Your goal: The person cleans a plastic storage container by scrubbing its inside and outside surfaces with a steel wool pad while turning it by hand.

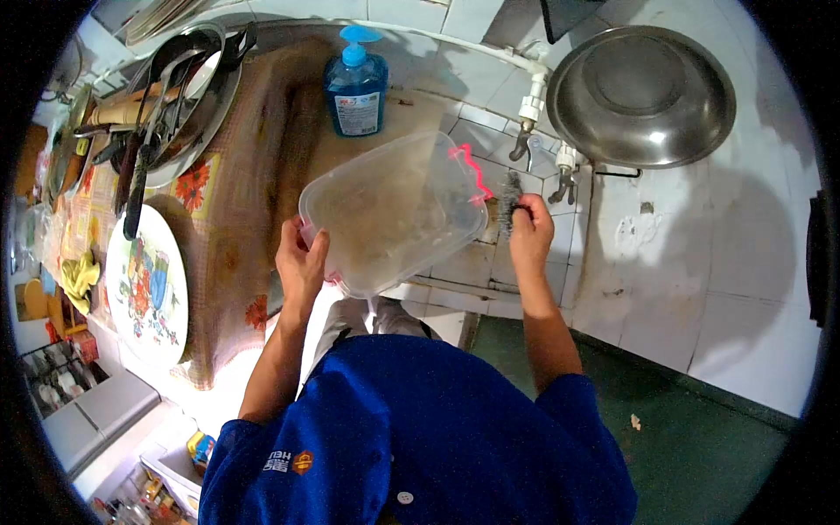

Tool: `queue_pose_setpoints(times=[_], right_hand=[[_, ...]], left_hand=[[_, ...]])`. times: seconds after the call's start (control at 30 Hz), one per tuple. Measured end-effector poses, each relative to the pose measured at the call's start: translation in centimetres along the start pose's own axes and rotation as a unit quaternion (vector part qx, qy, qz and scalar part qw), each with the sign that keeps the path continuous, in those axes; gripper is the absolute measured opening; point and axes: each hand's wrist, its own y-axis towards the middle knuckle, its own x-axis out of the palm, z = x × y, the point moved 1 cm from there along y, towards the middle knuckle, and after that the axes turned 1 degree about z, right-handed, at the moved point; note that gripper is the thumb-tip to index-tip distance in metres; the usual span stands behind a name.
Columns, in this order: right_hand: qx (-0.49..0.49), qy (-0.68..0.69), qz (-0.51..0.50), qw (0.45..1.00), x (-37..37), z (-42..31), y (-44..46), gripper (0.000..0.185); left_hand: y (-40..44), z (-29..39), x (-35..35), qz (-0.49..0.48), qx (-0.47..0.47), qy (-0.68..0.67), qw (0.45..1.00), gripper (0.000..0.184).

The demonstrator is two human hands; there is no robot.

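Note:
My left hand (302, 262) is closed on the near-left edge of a clear plastic container (394, 214), thumb on top. A wavy pink handle (472, 171) shows at the container's far-right end, and more pink lies by my left fingers. The container is tilted over the tiled basin. My right hand (532, 238) is closed around a grey, stringy steel wool scourer (512, 191), just right of the container and apart from it. Part of the scourer is hidden in my fingers.
A blue soap pump bottle (356, 87) stands behind the container. Two taps (522, 140) and an upturned metal wok (643, 96) are on the right. On the left are a floral plate (147, 284), a pan of utensils (179, 114) and a patterned tablecloth (236, 210).

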Motion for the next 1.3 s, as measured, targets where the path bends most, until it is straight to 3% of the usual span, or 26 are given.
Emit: queue_pose_setpoints(times=[0.17,0.3,0.33,0.43,0.5,0.57,0.63,0.73,0.87,1.07,1.13,1.17,1.23,1.3], right_hand=[[0.163,0.208,-0.017,0.964,1.2,2.2,-0.3,0.012],[0.189,0.263,-0.064,0.944,4.2,4.7,-0.2,0.021],[0.214,0.147,-0.059,0.964,4.0,2.4,-0.2,0.027],[0.199,0.175,-0.045,0.963,4.4,1.7,-0.5,0.03],[0.198,0.195,-0.052,0.959,4.8,2.8,-0.2,0.033],[0.199,0.21,-0.061,0.955,4.4,3.8,-0.4,0.036],[0.219,0.227,-0.141,0.938,3.4,2.7,-1.1,0.042],[0.283,0.223,-0.152,0.92,2.0,2.7,-2.7,0.052],[0.284,0.252,-0.085,0.921,-0.8,3.2,-5.1,0.05],[0.279,0.306,-0.027,0.91,-5.1,4.3,-7.0,0.048],[0.304,0.301,-0.002,0.904,-6.4,4.5,-7.2,0.047],[0.305,0.303,-0.003,0.903,-6.9,5.4,-7.2,0.047],[0.323,0.29,-0.017,0.901,-7.9,7.1,-7.0,0.049],[0.372,0.285,-0.026,0.883,-9.3,7.2,-6.8,0.045]], left_hand=[[0.1,0.3,-0.4,0.003,0.027,0.017,0.999,0.031],[0.5,-1.2,-0.3,0.013,0.089,0.063,0.994,0.037],[0.2,0.1,-0.3,0.016,0.102,0.105,0.989,0.04],[-0.3,1.4,-0.9,-0.007,0.094,0.142,0.985,0.048],[-0.2,1.6,-1.1,-0.024,0.154,0.145,0.977,0.051],[-0.1,2.4,-1.6,-0.046,0.131,0.159,0.977,0.054],[0.3,3.3,-2.0,-0.076,0.176,0.182,0.964,0.055],[0.8,4.1,-2.0,-0.105,0.203,0.162,0.96,0.057],[1.1,5.2,-0.7,-0.15,0.189,0.155,0.958,0.057],[-0.5,7.4,1.7,-0.152,0.279,0.117,0.941,0.059],[-0.9,7.9,3.1,-0.201,0.186,0.159,0.949,0.06],[-1.0,7.6,4.0,-0.201,0.186,0.162,0.948,0.06],[-1.2,6.6,5.6,-0.133,0.309,0.217,0.916,0.056],[-1.1,6.6,7.1,-0.154,0.275,0.219,0.923,0.055]])
